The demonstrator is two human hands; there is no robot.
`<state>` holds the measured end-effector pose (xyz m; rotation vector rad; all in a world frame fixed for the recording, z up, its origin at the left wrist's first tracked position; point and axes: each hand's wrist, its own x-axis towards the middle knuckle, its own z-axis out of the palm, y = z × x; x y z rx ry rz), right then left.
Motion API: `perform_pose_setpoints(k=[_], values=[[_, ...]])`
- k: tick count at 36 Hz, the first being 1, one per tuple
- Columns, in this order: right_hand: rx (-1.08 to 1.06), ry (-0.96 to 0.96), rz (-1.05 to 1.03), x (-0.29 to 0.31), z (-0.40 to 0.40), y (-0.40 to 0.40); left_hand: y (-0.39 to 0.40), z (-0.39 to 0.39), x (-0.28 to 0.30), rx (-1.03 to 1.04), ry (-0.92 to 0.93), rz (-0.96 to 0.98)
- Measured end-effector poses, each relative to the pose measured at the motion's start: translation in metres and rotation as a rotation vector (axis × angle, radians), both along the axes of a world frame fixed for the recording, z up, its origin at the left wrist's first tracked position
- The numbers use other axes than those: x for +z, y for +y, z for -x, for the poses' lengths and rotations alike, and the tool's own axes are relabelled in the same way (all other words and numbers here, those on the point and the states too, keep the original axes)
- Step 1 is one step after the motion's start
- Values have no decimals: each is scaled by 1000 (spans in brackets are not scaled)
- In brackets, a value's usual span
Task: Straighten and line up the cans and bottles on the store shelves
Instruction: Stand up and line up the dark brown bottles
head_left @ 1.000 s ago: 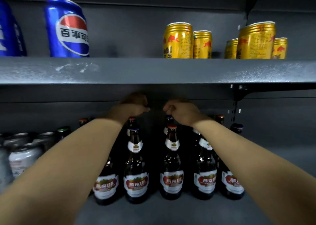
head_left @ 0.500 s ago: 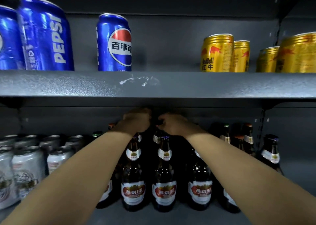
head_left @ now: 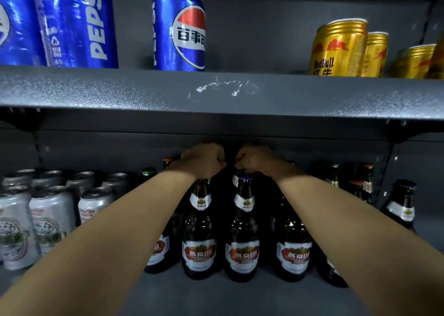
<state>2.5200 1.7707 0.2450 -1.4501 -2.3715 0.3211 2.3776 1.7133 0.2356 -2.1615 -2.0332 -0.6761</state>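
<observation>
Under the upper shelf, deep over the lower shelf, both hands curl around bottle tops: the left hand grips the neck of one beer bottle, the right hand a bottle behind the next one; necks probably give the only grip in so tight a cluster. The bottles stand upright near the lower shelf's front edge, silver cans toward its left end. Blue cans and gold cans line the upper shelf's front edge.

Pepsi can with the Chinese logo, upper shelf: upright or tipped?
Upright. The Pepsi can stands on its base on the upper shelf, top rim uppermost, logo level; its slight lean looks like wide-angle distortion.
</observation>
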Motion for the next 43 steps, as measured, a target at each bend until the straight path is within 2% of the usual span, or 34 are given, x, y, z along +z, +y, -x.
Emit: perform_pose_setpoints(k=[6, 11, 17, 20, 22, 27, 30, 36, 39, 43], values=[[-9, 8, -15, -1, -5, 2, -1, 5, -3, 20, -67, -74], [36, -48, -58, -3, -9, 2, -6, 19, -2, 118, -84, -148], [54, -127, -123, 2, -8, 0, -17, 34, 0, 232, -83, -48], [6, -37, -233, 11, 3, -3, -16, 37, 4, 213, -120, -14], [-1, -13, -236, 18, 13, -6, -10, 38, 6, 161, -189, 26], [-55, -8, -282, 21, 21, -14, 2, 33, 7, 38, -340, 321], [-94, -36, -266, 17, 14, -17, 11, 32, 3, 18, -266, 313], [-181, -32, -273, 9, -3, -25, 16, 28, -1, -57, -284, 249], [-190, -27, -256, 12, -9, -26, 18, 27, -3, -98, -236, 201], [-159, -11, -249, 15, -12, -29, 20, 27, -1, -91, -228, 242]])
